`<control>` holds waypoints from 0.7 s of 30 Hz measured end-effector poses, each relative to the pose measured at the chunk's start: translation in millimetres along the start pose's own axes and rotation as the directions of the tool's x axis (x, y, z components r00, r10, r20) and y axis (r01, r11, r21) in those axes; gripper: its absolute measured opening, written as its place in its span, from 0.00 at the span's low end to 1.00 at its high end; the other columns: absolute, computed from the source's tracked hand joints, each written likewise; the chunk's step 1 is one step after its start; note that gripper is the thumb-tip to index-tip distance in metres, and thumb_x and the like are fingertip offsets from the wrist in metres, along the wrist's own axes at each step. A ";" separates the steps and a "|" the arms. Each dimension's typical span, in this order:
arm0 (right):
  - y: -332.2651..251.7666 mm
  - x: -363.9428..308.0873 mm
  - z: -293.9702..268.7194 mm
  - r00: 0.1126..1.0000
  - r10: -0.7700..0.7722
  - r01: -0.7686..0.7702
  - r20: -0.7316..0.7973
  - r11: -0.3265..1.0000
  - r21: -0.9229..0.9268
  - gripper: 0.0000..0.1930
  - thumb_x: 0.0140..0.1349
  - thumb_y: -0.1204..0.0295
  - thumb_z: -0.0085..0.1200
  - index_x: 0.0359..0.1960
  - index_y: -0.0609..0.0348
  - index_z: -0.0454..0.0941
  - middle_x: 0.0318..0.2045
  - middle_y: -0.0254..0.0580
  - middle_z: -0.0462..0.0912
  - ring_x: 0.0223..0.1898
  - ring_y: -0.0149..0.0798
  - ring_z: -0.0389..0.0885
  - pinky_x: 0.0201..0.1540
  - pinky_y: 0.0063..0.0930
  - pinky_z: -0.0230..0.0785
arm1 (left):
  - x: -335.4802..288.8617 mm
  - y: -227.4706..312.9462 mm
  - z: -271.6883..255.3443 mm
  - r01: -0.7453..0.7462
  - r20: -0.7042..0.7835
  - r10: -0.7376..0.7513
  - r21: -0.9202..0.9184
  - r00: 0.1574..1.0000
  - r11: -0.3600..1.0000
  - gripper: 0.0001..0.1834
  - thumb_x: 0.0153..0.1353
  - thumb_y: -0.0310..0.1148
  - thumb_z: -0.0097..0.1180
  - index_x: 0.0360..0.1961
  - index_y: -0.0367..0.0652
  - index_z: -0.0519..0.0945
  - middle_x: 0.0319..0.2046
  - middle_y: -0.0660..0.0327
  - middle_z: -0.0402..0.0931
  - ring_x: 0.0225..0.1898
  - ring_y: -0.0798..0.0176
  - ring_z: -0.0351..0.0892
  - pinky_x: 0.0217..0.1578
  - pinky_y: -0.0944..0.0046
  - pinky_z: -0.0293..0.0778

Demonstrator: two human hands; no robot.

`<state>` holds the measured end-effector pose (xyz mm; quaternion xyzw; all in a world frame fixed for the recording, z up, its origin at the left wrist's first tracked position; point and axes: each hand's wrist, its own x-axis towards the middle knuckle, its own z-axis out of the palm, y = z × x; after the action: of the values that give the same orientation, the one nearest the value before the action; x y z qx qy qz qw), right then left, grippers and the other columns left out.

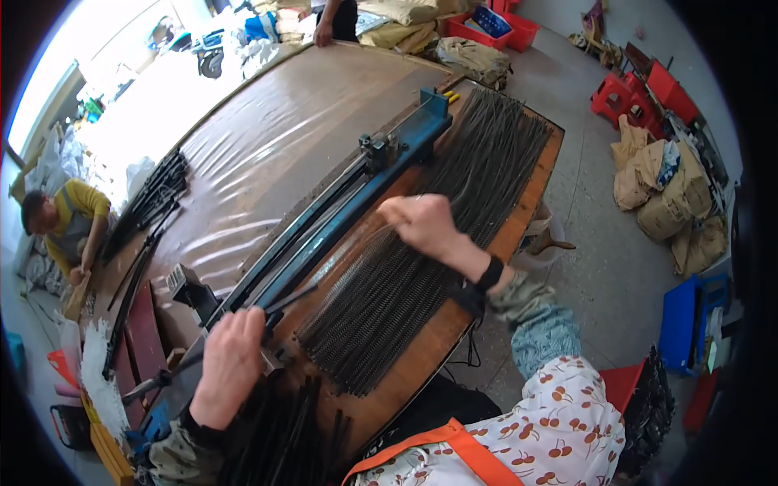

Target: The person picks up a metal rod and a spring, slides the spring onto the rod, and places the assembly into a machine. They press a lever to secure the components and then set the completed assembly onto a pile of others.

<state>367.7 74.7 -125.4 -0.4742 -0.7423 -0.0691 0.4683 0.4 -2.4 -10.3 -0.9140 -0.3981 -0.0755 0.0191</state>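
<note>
My left hand (229, 360) is closed round a dark rod (290, 300) that slants past the near end of a long blue metal rail fixture (324, 235). My right hand (425, 224) has its fingers pinched together above a wide pile of long, thin dark springs (381, 312). A faint brownish streak runs from its fingertips toward the rail; what it holds is too blurred to name. A small dark clamp block (377, 152) sits on the rail. Below my left hand lie several black tubes (284, 429).
A plastic-covered table (267, 154) extends beyond the rail, with bundled black parts (158, 198) on it. One person (73, 211) works at the left; another person's hand (323, 34) rests on the far edge. Sacks (677, 198), red stools (624, 101) and a blue crate (681, 324) stand right.
</note>
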 end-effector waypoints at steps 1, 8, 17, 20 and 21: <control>-38.6 4.5 6.9 0.993 -0.069 0.082 -0.100 0.988 0.133 0.08 0.68 0.63 0.57 0.34 0.48 0.84 0.21 0.40 0.82 0.20 0.45 0.81 0.24 0.36 0.74 | -0.9 3.1 -1.5 0.001 -0.012 0.000 0.037 1.000 0.999 0.19 0.54 0.20 0.52 0.50 0.39 0.74 0.31 0.54 0.72 0.36 0.50 0.75 0.39 0.53 0.73; -81.8 13.1 -9.5 0.934 -0.174 -0.036 0.312 0.824 0.566 0.24 0.67 0.54 0.63 0.55 0.59 0.84 0.28 0.35 0.83 0.40 0.38 0.79 0.48 0.35 0.73 | -46.9 -12.6 -34.7 0.182 -0.266 -0.128 0.191 0.955 0.964 0.24 0.59 0.24 0.64 0.58 0.51 0.81 0.27 0.59 0.67 0.29 0.54 0.73 0.29 0.55 0.72; -163.7 15.6 34.3 0.976 -0.129 -0.045 0.175 0.669 0.742 0.09 0.61 0.73 0.69 0.42 0.58 0.87 0.28 0.36 0.82 0.33 0.34 0.78 0.40 0.28 0.73 | -75.9 -7.4 -33.8 0.184 -0.121 -0.164 0.177 0.979 0.967 0.27 0.62 0.32 0.63 0.64 0.59 0.80 0.25 0.62 0.64 0.29 0.58 0.71 0.32 0.57 0.65; -153.8 6.6 45.4 0.953 -0.288 0.209 0.095 0.851 0.482 0.13 0.63 0.70 0.67 0.48 0.57 0.87 0.26 0.36 0.81 0.28 0.33 0.77 0.32 0.28 0.72 | -91.9 -13.9 -36.2 0.185 -0.154 -0.152 0.223 0.976 0.957 0.30 0.62 0.27 0.60 0.67 0.57 0.77 0.28 0.62 0.65 0.31 0.58 0.71 0.34 0.56 0.65; -132.5 6.2 47.5 0.967 -0.247 0.188 0.059 0.853 0.488 0.18 0.63 0.66 0.67 0.54 0.56 0.86 0.24 0.35 0.79 0.23 0.34 0.75 0.26 0.27 0.71 | -102.2 -23.5 -35.5 0.233 -0.185 -0.187 0.271 0.965 0.934 0.32 0.62 0.24 0.58 0.68 0.55 0.76 0.28 0.61 0.65 0.31 0.58 0.70 0.35 0.56 0.65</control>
<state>235.2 33.0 -101.7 -0.2603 -0.8117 0.0923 0.5147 -89.8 -63.8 8.5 -0.8446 -0.4977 -0.0890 0.1760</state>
